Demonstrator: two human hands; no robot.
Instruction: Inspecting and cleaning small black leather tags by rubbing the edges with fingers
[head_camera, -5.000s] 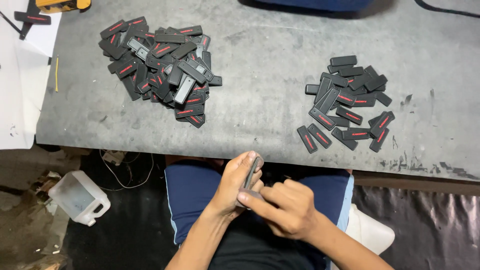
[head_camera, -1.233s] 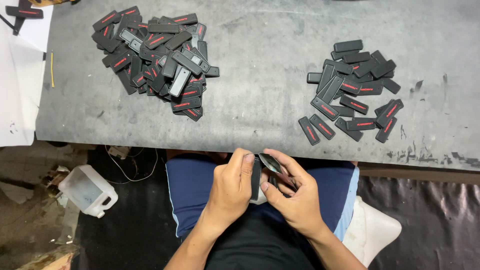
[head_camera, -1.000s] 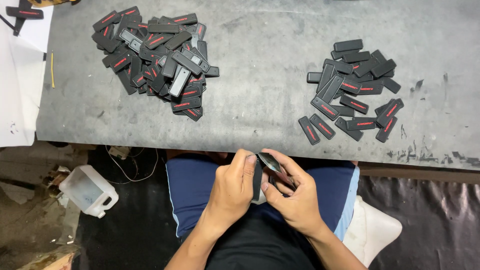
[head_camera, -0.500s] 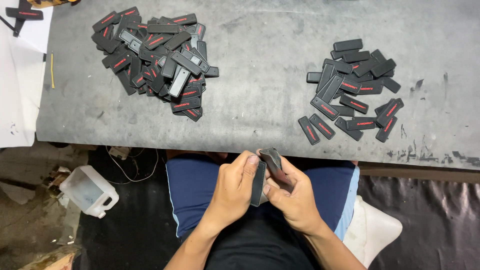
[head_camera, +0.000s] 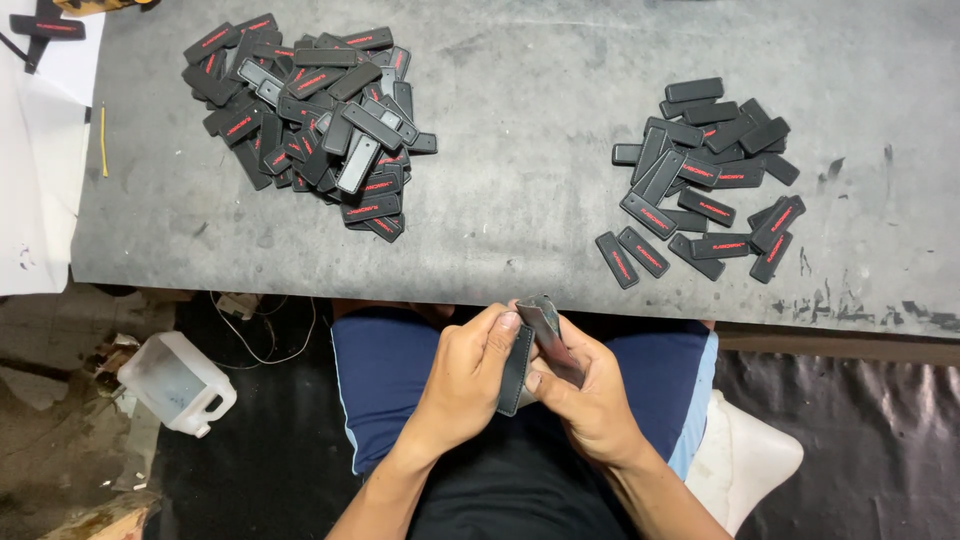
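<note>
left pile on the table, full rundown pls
The left pile is a loose heap of flat, dark rectangular tabs with rounded corners, seemingly rubber or plastic. Many show a red mark on top; some lie plain side up, and one near the middle looks greyer. They overlap at all angles, a few strays at the edges. It sits on the grey table toward the far left. Neither hand touches it.

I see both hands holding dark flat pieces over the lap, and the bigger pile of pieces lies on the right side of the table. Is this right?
Not quite. In the head view the bigger pile lies on the left side of the table; the smaller pile is on the right. The left hand and right hand do hold dark flat pieces over the lap.
</note>
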